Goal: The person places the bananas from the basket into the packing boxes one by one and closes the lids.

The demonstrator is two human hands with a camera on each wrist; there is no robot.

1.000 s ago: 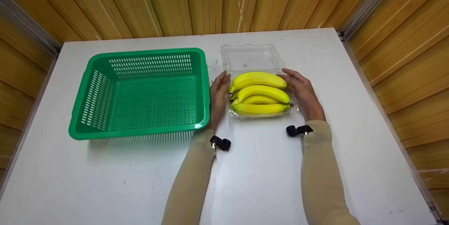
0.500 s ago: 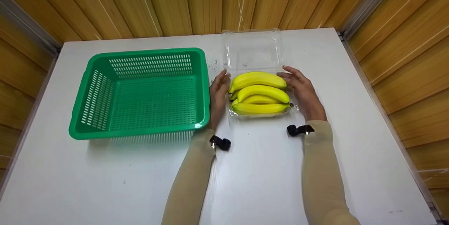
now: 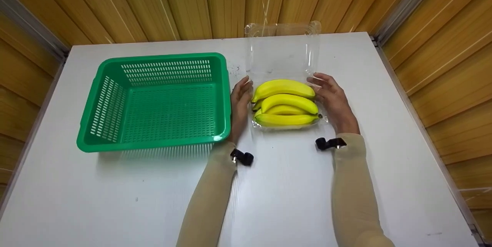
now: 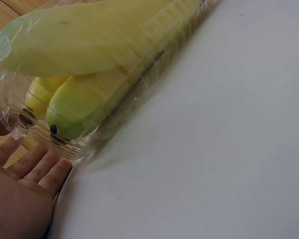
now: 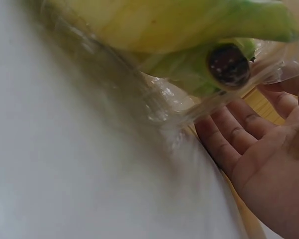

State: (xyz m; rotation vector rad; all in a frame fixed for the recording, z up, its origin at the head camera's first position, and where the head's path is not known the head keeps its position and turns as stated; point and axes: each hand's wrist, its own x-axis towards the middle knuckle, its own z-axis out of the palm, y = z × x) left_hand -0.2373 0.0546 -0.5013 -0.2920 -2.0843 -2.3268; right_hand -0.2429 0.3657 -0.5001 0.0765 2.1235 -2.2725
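Note:
Several yellow bananas lie stacked in the base of a clear plastic clamshell box. Its hinged transparent lid stands raised at the back, away from the fruit. Along the box's left side is my left hand, fingers extended and touching the wall near the green-tipped banana ends. My right hand rests at the opposite side, its extended fingers against the clear wall beside a dark banana stem. The left thumb is mostly cut off in its wrist view.
A green plastic basket with slotted walls stands on the white table just left of my left hand. Wood-panelled walls close off the back and both sides.
The lid has swung up, and its far edge now overlaps the back wall in the head view. My right hand has shifted slightly right. The bananas and basket stay put.

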